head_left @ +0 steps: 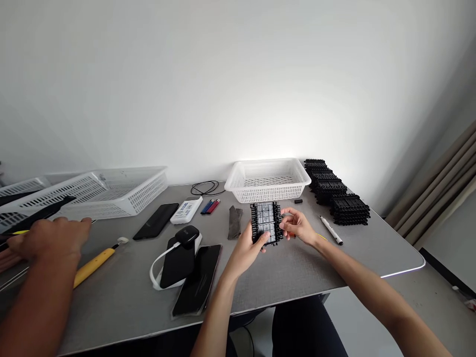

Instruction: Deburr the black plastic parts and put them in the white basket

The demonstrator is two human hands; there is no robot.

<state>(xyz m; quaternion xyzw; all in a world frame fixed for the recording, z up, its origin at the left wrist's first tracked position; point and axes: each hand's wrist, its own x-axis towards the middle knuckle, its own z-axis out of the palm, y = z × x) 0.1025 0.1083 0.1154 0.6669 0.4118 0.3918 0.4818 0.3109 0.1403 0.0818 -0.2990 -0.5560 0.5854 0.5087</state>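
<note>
A black plastic panel (266, 220) with toothed side edges and a pale grid of cells is held up over the table, tilted towards me. My left hand (247, 248) grips it from the lower left, thumb lying across its face. At the panel's right edge, my right hand (297, 226) is closed, thumb and forefinger pinching there. Bits of orange and yellow show under the right hand and wrist; whether they are a tool in the palm or on the table, I cannot tell. Behind the panel stands a white plastic basket (266, 193). A grey cloth-like strip (234, 222) lies left of it.
Stacks of similar black panels (349, 209) stand at the right, near a white marker (330, 230). On the left lie phones (199, 280), a white box (186, 210), lighters (210, 206) and a yellow-handled tool (94, 266). Another person's hand (52, 238) works by more baskets (130, 198).
</note>
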